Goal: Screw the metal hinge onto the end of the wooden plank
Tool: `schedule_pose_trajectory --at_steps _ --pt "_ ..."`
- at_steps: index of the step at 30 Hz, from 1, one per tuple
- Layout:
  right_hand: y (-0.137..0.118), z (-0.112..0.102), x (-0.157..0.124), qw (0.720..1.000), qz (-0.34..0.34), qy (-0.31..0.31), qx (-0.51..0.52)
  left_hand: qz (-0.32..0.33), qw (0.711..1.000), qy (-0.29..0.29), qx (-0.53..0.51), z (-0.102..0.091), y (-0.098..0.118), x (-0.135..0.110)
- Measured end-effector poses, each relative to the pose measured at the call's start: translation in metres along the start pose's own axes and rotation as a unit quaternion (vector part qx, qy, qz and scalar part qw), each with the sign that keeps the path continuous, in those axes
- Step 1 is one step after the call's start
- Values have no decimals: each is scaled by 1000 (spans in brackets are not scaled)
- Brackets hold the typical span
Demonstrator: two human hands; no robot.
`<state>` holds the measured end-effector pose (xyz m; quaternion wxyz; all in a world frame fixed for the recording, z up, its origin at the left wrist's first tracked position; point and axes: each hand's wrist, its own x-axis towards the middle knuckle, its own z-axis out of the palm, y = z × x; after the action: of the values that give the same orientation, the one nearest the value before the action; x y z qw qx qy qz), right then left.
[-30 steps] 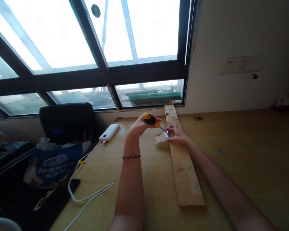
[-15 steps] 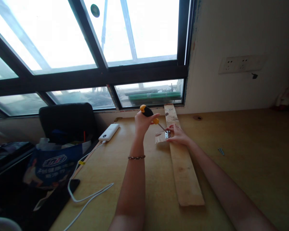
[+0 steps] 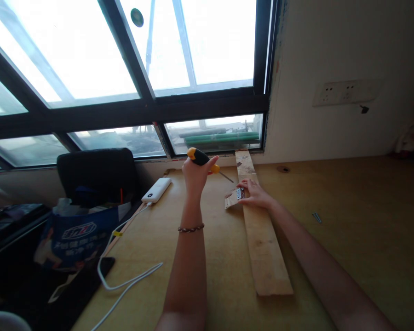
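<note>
My left hand [image 3: 195, 178] is closed around the handle of a yellow-and-black screwdriver [image 3: 200, 157]. Its shaft points down to the right, and the tip is in the air, a little apart from the metal hinge [image 3: 240, 193]. The hinge spans a small piece of wood [image 3: 231, 199] and a long wooden plank [image 3: 265, 248]. With thumb and fingers at its two ends, my right hand [image 3: 257, 195] grips the hinge against the plank. My fingers partly cover the hinge's right side.
Loose screws [image 3: 316, 217] lie on the table [image 3: 348, 257] to the right. A white power bank [image 3: 156, 190] with a white cable [image 3: 124, 286] is at the left edge. Beyond that edge stand a black chair [image 3: 96, 172] and a blue bag [image 3: 79, 239]. The window [image 3: 207, 105] rises behind.
My left hand has drawn the screwdriver back to the left, lifting its tip off the hinge. The small piece of wood has shifted slightly. My right hand stays put.
</note>
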<state>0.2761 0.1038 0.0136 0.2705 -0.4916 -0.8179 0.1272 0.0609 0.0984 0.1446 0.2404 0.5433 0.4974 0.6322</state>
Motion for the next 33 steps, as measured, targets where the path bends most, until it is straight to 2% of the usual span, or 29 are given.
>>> schedule_pose_trajectory --at_steps 6,11,18,26,33 --pt "4 1 -1 997 -1 9 80 -5 999 -37 -9 7 -3 -1" --pt "6 -4 -3 985 -1 53 163 2 999 -50 -9 13 -6 -3" --pt "8 -6 -2 982 21 64 176 12 998 -59 3 17 -7 -4" --pt "7 -8 -3 980 31 65 185 -5 995 -103 -2 30 -12 -9" --pt "8 -6 -2 980 30 69 185 -15 993 -120 -17 30 -10 -10"
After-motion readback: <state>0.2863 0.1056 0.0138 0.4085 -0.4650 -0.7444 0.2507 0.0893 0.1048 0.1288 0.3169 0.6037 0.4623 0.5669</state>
